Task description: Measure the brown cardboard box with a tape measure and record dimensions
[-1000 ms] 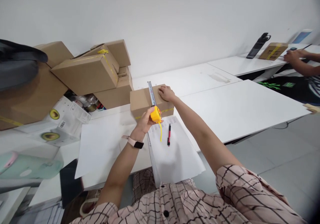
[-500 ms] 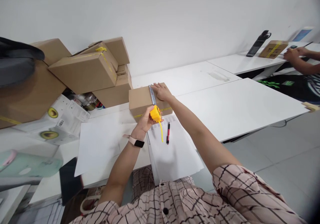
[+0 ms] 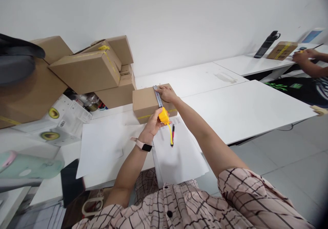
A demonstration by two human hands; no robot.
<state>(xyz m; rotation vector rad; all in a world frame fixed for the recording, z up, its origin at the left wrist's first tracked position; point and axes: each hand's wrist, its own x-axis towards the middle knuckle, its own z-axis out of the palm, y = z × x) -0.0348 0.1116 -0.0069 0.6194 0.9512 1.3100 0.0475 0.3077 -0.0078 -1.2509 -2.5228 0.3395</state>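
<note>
"Presently, what's done?"
"My left hand (image 3: 159,118) clasps the yellow plastic tape measure (image 3: 163,116), blade (image 3: 159,98) already across the brown cardboard box (image 3: 143,99) beyond; my right hand (image 3: 167,94), loosely open, rests there. Red-black pen (image 3: 173,130), nearer: unheld."

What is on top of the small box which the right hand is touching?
Across the small box lies the tape measure's blade. The right hand also rests there, partly over the blade. The box surface directly beneath them is covered and cannot be seen.

We read digits such as 6, 7, 8 on the tape blade (image 3: 159,98); print on near papers (image 3: 179,160) is too small
</note>
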